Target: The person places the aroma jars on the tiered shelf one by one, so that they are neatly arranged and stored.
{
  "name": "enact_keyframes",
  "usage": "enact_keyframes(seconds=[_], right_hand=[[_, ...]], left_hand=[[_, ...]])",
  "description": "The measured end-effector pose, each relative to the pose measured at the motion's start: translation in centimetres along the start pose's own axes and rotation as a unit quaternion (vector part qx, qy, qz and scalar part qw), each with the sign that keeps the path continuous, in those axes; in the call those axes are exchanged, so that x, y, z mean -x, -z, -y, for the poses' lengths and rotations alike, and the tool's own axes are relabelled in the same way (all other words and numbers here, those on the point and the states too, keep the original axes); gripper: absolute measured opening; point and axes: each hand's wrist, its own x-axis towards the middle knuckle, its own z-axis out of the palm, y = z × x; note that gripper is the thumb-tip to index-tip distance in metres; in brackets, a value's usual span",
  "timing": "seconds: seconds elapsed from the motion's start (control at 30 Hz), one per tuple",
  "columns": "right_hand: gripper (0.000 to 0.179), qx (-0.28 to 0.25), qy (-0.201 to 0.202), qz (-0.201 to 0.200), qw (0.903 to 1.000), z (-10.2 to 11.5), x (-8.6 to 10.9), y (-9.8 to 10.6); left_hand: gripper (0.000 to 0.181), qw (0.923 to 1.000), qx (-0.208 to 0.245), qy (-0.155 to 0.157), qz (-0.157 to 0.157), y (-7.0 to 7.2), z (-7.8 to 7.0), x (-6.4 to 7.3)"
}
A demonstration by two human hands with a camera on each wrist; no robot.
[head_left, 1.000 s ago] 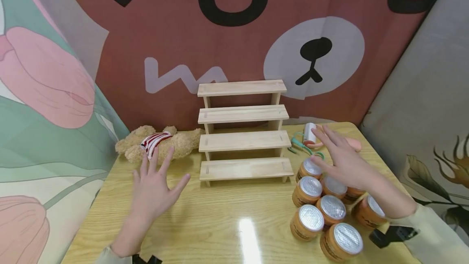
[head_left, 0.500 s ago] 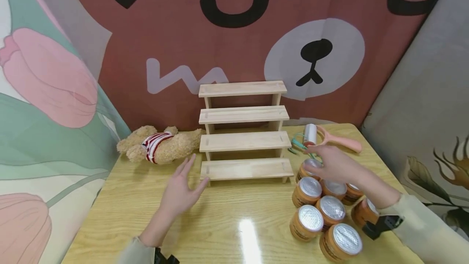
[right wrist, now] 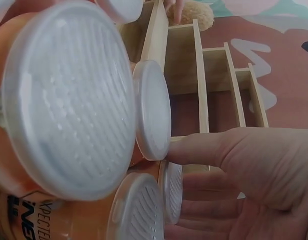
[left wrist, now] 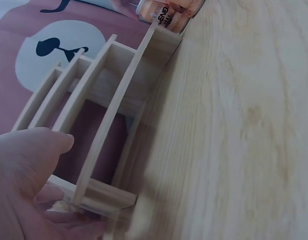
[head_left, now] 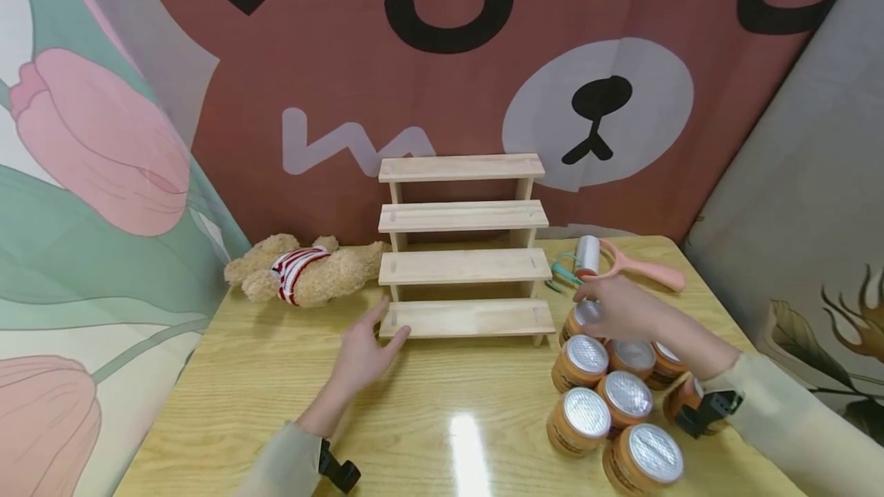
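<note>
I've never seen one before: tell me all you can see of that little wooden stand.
The wooden stand looks like pale, unpainted wood with visible grain. Four long, narrow boards climb like stairs toward the back, carried on upright supports near their ends. It stands upright on the table, in front of the bear-print backdrop. The left hand is at its lowest board's left end; whether it touches is hard to tell.

The left hand (head_left: pixel 362 351) stands at the left end of a pale, stepped wooden stand (head_left: pixel 466 318); behind-left lies a tan plush toy (head_left: pixel 338 276). The right hand (head_left: pixel 625 311) adjoins the rear orange cylindrical jar (head_left: pixel 574 324), before other jars (head_left: pixel 627 394).
</note>
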Motion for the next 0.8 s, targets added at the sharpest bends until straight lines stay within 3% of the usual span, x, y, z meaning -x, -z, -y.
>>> enact_keyframes(seconds=[0.13,0.33,0.8], right_hand=[[0.039,-0.020,-0.002,-0.004,0.9998,-0.2,-0.1,0.1],[0.041,-0.001,0.003,-0.028,0.9996,-0.3,-0.4,0.9],[0.039,0.015,-0.058,-0.078,0.9951,1.2,-1.8,8.7]], left_hand=[[0.069,0.9996,0.015,0.016,-0.016,-0.8,0.0,-0.4],[0.063,0.9988,0.019,0.026,-0.036,-1.4,0.0,-0.9],[0.063,0.9974,0.043,0.050,-0.029,-1.4,0.4,-0.8]])
